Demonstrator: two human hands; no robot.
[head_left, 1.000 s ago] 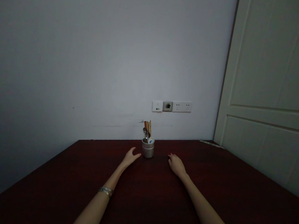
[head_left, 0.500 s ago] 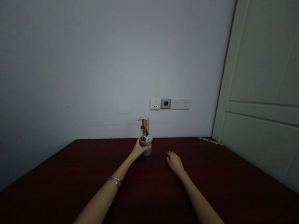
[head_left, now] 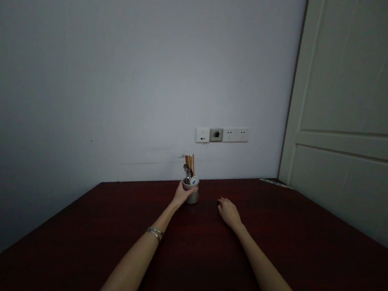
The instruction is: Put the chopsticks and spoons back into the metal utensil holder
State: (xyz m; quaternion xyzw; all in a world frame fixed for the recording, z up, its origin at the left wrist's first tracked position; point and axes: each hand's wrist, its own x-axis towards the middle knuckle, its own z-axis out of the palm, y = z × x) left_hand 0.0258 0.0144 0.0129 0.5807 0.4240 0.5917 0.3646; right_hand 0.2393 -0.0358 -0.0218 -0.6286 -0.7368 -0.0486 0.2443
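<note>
My left hand [head_left: 182, 194] is wrapped round a grey utensil holder [head_left: 193, 198] that stands upright near the back of the table, with the thumb across its front. Out of the holder rise several wooden chopsticks [head_left: 193, 164], metal spoons [head_left: 186, 167] and a white spoon with a blue mark [head_left: 194, 180]. To the right of the holder and apart from it, my right hand [head_left: 229, 212] rests palm down on the tabletop. Its fingers lie loosely on the wood, and nothing shows in them.
The dark red table [head_left: 198, 262] reaches back to a pale wall [head_left: 151, 93]. Sockets and switches [head_left: 235, 135] sit on the wall above the holder. A light panelled door [head_left: 349, 175] borders the right side. A thin flat strip [head_left: 276, 183] lies at the back right corner.
The view has shifted slightly, so everything appears a little further right. My left hand stays on the holder, and my right hand rests in the same place.
</note>
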